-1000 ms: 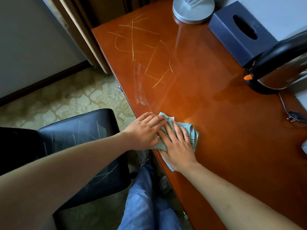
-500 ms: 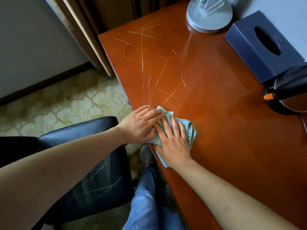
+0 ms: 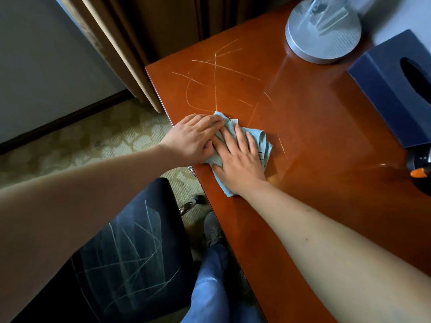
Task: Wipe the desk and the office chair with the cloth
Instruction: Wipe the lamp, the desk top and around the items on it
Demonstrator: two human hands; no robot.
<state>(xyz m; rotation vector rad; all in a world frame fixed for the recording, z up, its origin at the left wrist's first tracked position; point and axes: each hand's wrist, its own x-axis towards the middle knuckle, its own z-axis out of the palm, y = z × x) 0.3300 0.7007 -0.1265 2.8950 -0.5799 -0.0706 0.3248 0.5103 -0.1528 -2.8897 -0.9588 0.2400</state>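
Fingers point(image 3: 241, 141) of the right hand point(image 3: 240, 164) lie spread and flat on the folded pale blue-green cloth point(image 3: 262, 142), palm down, pressing it to the glossy reddish-brown wooden desk point(image 3: 326, 183). The left hand point(image 3: 193, 138) lies beside it with its fingers close together, their tips resting on the cloth's left part at the desk's near-left edge; the two hands touch.

Most of the cloth is hidden under both hands; only its far corner, right folds and a tail below the right wrist show. A dark object with an orange tab point(image 3: 419, 172) is cut off at the right edge and cannot be made out. The dark blue tissue box point(image 3: 387, 89) is also cropped on the right, and the round silver-grey ribbed base point(image 3: 324, 36) at the far side is cropped at the top.

Thin pale streaks point(image 3: 215, 80) cross the desk just beyond the cloth, and one more lies just right of it. The black leather office chair point(image 3: 130, 257) stands left of the desk, well apart from the cloth, its seat marked with similar pale streaks; the left forearm crosses over it. A blue-jeaned leg point(image 3: 210, 287) and a grey shoe point(image 3: 213, 229) show between chair and desk. Brown curtains point(image 3: 149, 43) hang behind the desk's far-left corner, above patterned beige carpet point(image 3: 93, 141).
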